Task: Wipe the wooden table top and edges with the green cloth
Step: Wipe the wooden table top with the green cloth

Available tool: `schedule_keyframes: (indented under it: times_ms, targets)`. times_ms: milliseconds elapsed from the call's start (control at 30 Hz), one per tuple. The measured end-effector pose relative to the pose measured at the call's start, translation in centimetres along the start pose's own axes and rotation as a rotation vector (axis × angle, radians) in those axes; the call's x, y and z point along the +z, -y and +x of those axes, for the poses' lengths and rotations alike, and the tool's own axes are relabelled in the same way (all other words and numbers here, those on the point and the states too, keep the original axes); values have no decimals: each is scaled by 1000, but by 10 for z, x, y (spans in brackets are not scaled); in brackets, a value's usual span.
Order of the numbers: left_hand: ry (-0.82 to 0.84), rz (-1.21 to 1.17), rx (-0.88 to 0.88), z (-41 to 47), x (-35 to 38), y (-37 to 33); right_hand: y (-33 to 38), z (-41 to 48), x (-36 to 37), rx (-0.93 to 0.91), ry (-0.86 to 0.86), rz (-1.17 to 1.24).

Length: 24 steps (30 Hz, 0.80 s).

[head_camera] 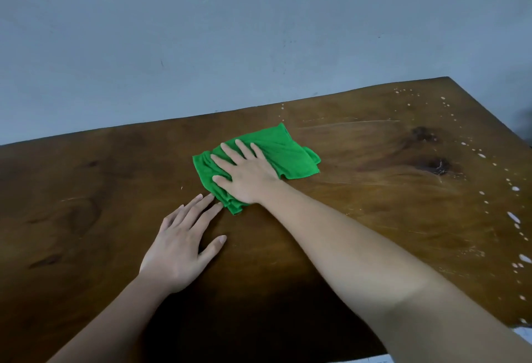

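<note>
Crumpled green cloth [276,155] mid wooden table top [374,204]. Pinned under right hand [247,177], palm flat, fingers spread, gripping nothing. Left hand [181,247] flat, open, empty; fingertips touching cloth's near corner.

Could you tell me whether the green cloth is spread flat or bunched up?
Bunched: the green cloth shows folds and layered edges under the right hand.

A bright green cloth [276,152] lies on a brown wooden surface [86,190] with dark knots and white speckles along one side. The wall [201,31] is pale grey-blue.
</note>
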<state>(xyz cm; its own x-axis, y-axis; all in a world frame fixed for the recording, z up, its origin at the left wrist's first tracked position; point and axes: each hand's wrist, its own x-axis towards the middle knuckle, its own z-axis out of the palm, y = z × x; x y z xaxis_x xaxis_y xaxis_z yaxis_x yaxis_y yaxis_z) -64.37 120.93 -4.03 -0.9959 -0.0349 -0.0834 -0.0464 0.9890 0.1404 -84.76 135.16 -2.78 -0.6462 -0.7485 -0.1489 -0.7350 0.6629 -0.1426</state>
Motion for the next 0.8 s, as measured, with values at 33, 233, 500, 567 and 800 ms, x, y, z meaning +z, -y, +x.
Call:
schedule_keyframes:
  times_ms: [33, 233, 500, 567, 800]
  targets:
    - [2, -3, 0, 0, 0, 0, -10, 5, -4, -53, 6, -10]
    - [-1, -27, 15, 0, -2, 1, -112, 23, -35, 45, -16, 18]
    - [-32, -9, 13, 2, 2, 1, -250, -5, -39, 605, -132, 91]
    - [-24, -10, 11, 1, 2, 1, -243, -1, -36, 712, -117, 128]
    - [-31, -19, 3, 0, 3, 1, -105, 44, -23, 531, -77, 66]
